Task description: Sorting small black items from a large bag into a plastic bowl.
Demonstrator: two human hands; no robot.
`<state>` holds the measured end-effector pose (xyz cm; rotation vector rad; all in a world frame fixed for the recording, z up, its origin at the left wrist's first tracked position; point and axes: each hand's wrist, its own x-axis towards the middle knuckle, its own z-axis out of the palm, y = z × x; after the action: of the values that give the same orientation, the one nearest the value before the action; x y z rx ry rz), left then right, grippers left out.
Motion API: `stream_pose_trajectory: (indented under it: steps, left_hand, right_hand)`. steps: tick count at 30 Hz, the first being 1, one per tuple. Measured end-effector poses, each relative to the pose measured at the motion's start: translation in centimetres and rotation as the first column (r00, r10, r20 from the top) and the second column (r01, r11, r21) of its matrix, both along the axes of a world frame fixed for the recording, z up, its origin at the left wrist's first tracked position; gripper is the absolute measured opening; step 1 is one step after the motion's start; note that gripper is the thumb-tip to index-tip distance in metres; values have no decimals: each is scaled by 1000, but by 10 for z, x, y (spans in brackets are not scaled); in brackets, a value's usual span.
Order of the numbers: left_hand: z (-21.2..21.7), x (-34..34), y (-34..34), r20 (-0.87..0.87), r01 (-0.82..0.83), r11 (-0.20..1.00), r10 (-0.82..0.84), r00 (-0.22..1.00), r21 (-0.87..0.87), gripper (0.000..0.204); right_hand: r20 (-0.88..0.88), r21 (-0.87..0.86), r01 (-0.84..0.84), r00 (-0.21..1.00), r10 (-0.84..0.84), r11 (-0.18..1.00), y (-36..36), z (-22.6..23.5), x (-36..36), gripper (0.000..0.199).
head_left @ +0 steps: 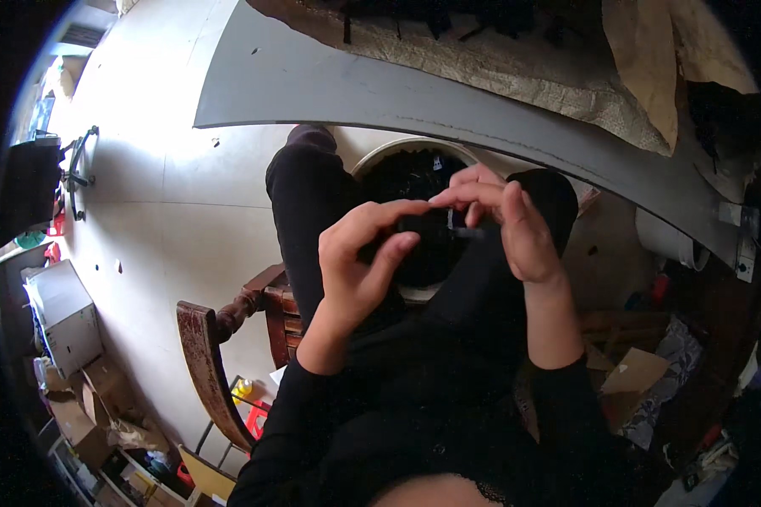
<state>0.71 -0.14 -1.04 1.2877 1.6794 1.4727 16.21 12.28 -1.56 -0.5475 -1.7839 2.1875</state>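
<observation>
My left hand (355,258) is over my lap, its index finger and thumb curved around a small dark piece (468,232). That piece is blurred and hard to tell from the black behind it; a greyish end sticks out to the right. My right hand (520,228) is beside it, thumb raised and apart, fingers reaching left. Its fingertips meet the tip of my left index finger. Under both hands, between my knees, stands a round pale-rimmed bucket (370,154) filled with black pieces (406,173), a few of them glinting.
A grey curved-looking tabletop (313,84) spans the far side, bearing a woven sack (533,80) with dark pieces. A wooden chair arm (216,363) is at my left. Cardboard boxes (84,414) and a white box (63,313) line the left; opened cardboard (634,380) lies at the right.
</observation>
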Motion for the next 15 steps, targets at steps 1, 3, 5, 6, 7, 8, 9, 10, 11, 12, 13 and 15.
stream_pose_trajectory:
  steps: [1,3,5,6,7,8,9,10,11,12,13,15]
  left_hand:
    - [-3,3,0,4,5,1000,-5,1000,1,19]
    - [-9,9,-1,20,5,999,-4,1000,-40,20]
    - [-11,16,-2,77,-6,1000,8,997,-19,23]
    - [-11,17,-2,53,-1,1000,0,999,13,23]
    - [-11,18,-1,30,5,999,-6,1000,43,23]
    - [-10,18,1,30,6,999,-8,1000,41,23]
    - [-10,18,3,56,17,998,-20,998,53,21]
    - [-10,19,4,82,26,998,-31,996,65,20]
    - [-10,21,3,82,27,998,-32,996,65,20]
    - [-8,24,3,187,22,999,-26,982,25,19]
    - [-7,26,2,289,20,1000,-15,957,-14,17]
    - [-8,29,-1,327,31,998,-9,945,-60,15]
  right_hand:
    - [-75,255,179,983,-165,950,-6,-6,-2,59]
    - [-181,96,175,971,-156,980,-27,-16,-11,57]
    - [17,-77,186,983,-185,980,-42,-14,-15,51]
    - [16,-77,187,982,-186,979,-47,-14,-16,51]
    - [43,-59,234,972,-231,971,-50,-14,-17,47]
    - [68,-39,279,959,-276,960,-52,-14,-18,45]
    - [69,-40,280,958,-277,959,-53,-16,-19,45]
    - [89,9,334,938,-334,942,-56,-19,-19,41]
    - [107,59,386,914,-391,921,-58,-21,-20,38]
    - [108,59,387,914,-392,920,-60,-21,-22,38]
    - [29,286,431,889,-458,856,-60,-21,-26,37]
    - [-64,491,465,863,-502,737,-59,-22,-27,35]
